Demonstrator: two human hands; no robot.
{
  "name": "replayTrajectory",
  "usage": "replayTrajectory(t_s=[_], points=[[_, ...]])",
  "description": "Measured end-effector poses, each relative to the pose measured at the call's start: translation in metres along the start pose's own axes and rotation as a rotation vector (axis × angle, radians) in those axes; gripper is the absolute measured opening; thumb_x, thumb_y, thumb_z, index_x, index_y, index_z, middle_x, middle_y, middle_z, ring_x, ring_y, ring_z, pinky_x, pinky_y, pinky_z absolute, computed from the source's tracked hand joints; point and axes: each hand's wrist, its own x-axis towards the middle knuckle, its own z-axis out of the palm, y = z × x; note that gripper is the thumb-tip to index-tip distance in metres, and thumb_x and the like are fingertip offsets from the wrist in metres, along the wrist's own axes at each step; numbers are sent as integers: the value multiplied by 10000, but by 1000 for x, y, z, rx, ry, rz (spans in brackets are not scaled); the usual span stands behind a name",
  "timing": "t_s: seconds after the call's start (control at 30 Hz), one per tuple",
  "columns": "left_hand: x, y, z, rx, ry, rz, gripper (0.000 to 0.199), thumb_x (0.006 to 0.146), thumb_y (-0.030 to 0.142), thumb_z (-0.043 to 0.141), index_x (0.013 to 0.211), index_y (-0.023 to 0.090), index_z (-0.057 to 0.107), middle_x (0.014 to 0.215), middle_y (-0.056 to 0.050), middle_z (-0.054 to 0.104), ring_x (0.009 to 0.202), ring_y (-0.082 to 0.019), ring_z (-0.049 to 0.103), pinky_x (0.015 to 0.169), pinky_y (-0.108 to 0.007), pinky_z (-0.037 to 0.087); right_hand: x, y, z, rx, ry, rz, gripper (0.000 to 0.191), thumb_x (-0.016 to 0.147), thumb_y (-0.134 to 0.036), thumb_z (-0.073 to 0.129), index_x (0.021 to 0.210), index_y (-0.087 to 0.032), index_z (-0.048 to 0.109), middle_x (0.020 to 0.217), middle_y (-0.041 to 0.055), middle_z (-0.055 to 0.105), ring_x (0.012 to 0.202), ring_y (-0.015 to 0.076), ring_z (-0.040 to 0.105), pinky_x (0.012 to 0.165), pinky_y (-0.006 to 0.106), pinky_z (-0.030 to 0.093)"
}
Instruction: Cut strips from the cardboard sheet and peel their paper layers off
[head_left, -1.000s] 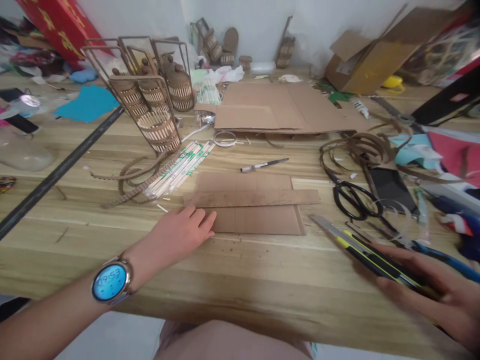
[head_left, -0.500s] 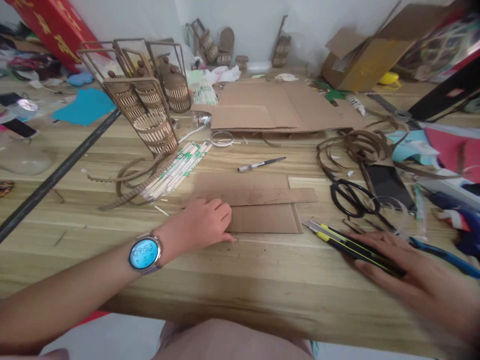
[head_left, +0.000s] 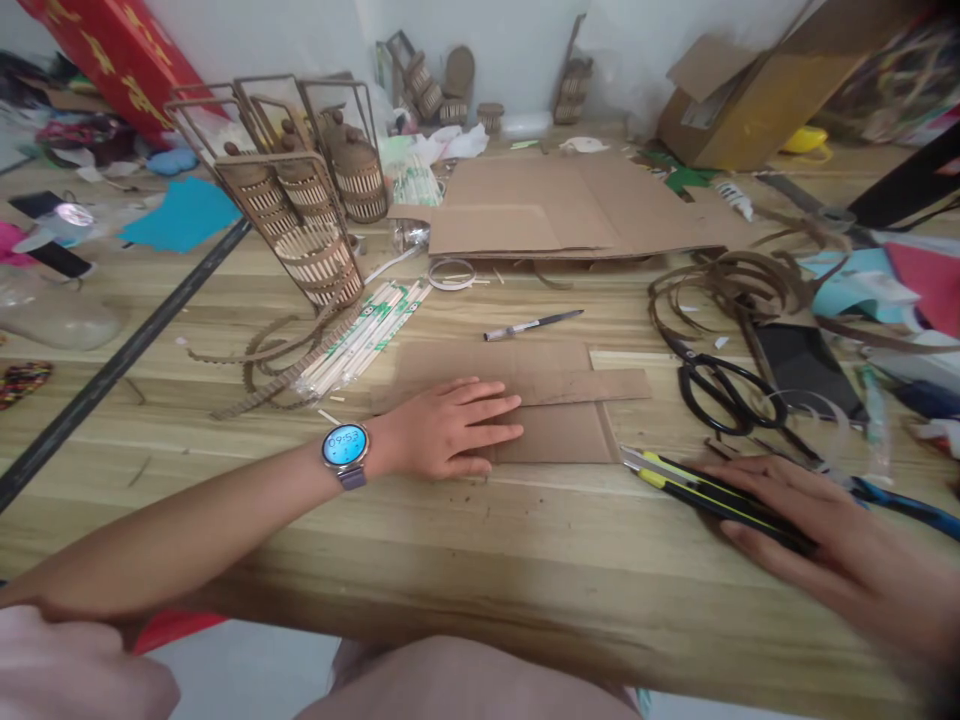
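My left hand (head_left: 450,430) lies flat with fingers spread on a small rectangular cardboard piece (head_left: 562,435), covering its left part. A narrow cardboard strip (head_left: 600,387) crosses over that piece, its right end sticking out past the edge. My right hand (head_left: 840,540) is closed around a black and yellow utility knife (head_left: 694,482), thumb on the near side and fingers on the far side. The knife is low over the table, and its extended blade points left at the cardboard's lower right corner. Just beyond the cardboard lies a pen (head_left: 532,325).
Black-handled scissors (head_left: 731,393), coiled brown strips (head_left: 739,285) and a dark phone-like slab (head_left: 810,370) lie at right. Packaged wooden sticks (head_left: 364,340) and a woven tiered basket model (head_left: 315,235) stand left. Larger cardboard sheets (head_left: 555,210) lie behind; an open carton (head_left: 742,100) is back right.
My left hand has slid rightward along the cardboard, and its curled fingers have spread out flat. My right hand and the knife stay nearly in place. The view has shifted slightly.
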Motion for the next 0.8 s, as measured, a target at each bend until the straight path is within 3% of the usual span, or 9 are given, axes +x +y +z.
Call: replayTrajectory(t_s=[0.3, 0.47, 0.57, 0.8], points=[[7, -3, 2, -103, -40, -81, 496, 1057, 452, 440, 1481, 206, 515, 1612, -99, 392, 1524, -297, 305, 1226, -508, 275, 7, 16, 10, -84, 21, -77, 501, 922, -492, 563, 1415, -407, 550, 1198, 96, 698, 1022, 282, 726, 869, 411, 629], [9, -4, 2, -157, -51, -118, 458, 1085, 386, 352, 1455, 200, 547, 1588, -76, 433, 1530, -252, 299, 1240, -458, 258, 4, 25, 23, -212, 46, -96, 549, 942, -608, 458, 1412, -337, 549, 1143, 90, 662, 976, 272, 707, 891, 439, 614], [9, -3, 0, -177, -66, -143, 463, 1088, 378, 332, 1460, 197, 540, 1590, -61, 431, 1535, -235, 289, 1253, -437, 229, 4, 21, 26, -238, 63, -99, 533, 962, -576, 440, 1403, -295, 538, 1177, 94, 648, 1050, 272, 679, 949, 429, 587], [8, -3, 0, -178, -92, -206, 450, 1088, 380, 336, 1474, 244, 522, 1596, -21, 423, 1541, -281, 263, 1248, -545, 192, 5, -8, 19, -216, 116, -108, 471, 980, -531, 440, 1324, -257, 610, 1194, 110, 672, 1046, 259, 686, 902, 380, 601]])
